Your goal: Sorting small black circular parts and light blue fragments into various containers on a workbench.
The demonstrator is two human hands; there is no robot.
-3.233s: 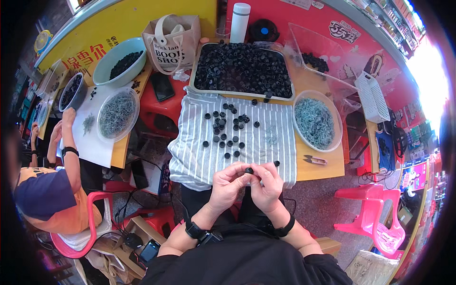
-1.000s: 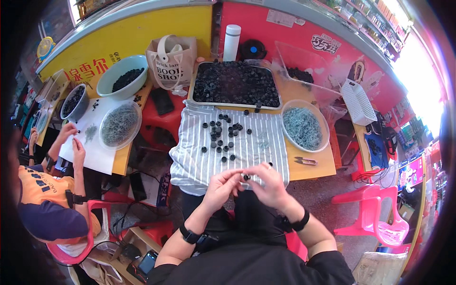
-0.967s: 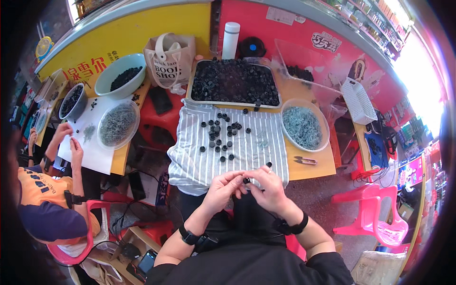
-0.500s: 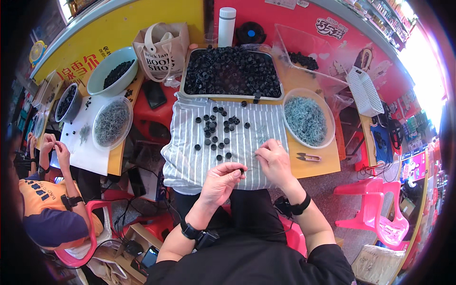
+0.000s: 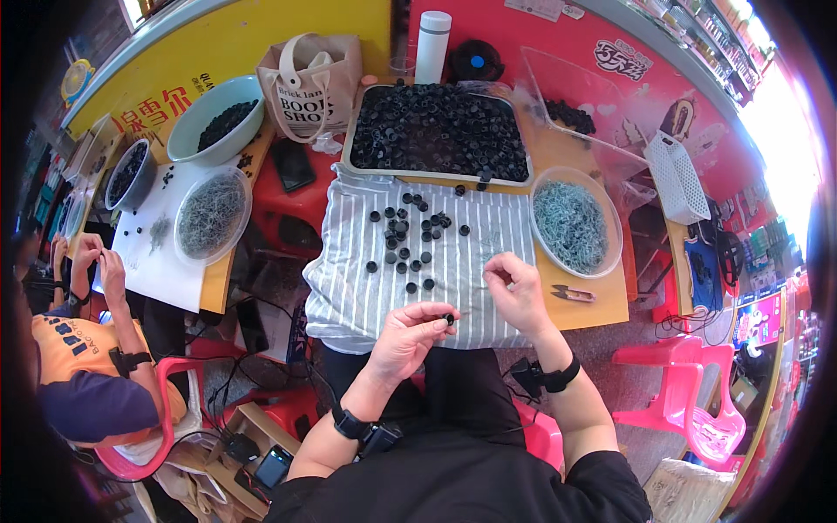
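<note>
Just below frame centre, the left hand (image 5: 410, 331) pinches a small black ring (image 5: 449, 319) at its fingertips (too small for an axis), while the right hand (image 5: 516, 292), fingers pinched together, sits just up-right, near it

Left hand (image 5: 410, 329) pinches black ring (image 5: 449, 319); right hand (image 5: 516, 292) apart.

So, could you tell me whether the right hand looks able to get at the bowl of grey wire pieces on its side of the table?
Probably yes. The right hand hangs over the striped cloth, and the bowl of grey wire pieces sits just beyond it to the right, open-topped, with nothing standing between them.
</note>
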